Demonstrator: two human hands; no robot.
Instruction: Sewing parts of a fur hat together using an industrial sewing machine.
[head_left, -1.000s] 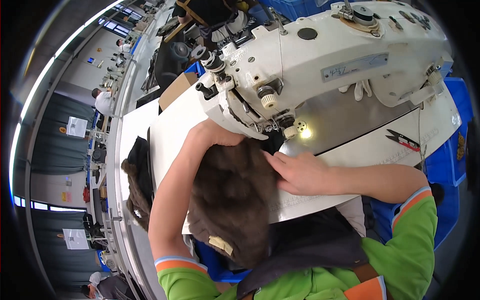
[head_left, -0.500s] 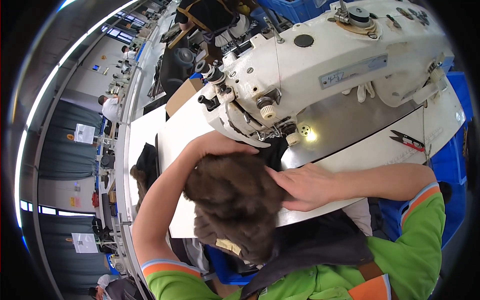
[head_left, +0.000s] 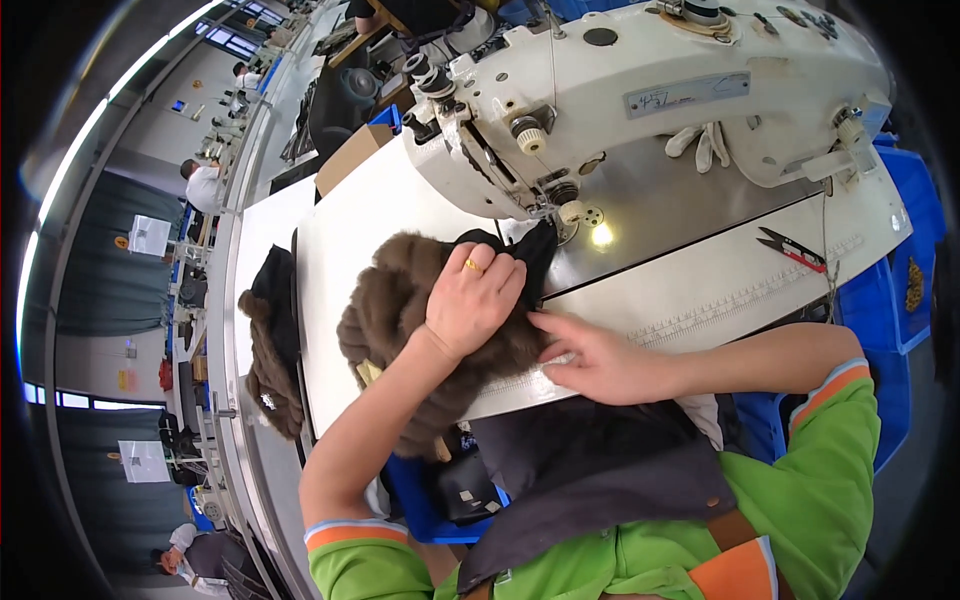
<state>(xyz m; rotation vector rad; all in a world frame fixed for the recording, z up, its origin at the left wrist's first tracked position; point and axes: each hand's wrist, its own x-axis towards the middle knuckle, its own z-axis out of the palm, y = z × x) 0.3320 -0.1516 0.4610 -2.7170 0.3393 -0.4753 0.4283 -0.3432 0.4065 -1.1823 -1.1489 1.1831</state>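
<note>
While both hands' fingers lie open, brown shaggy fur piece (head_left: 400, 300) bunches.

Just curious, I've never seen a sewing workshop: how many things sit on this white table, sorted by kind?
White sewing machine: 1
Brown furry fabric pieces: 2, one under the left hand, one at the table's left edge
Red-handled thread snips: 1
Total: 4
</note>
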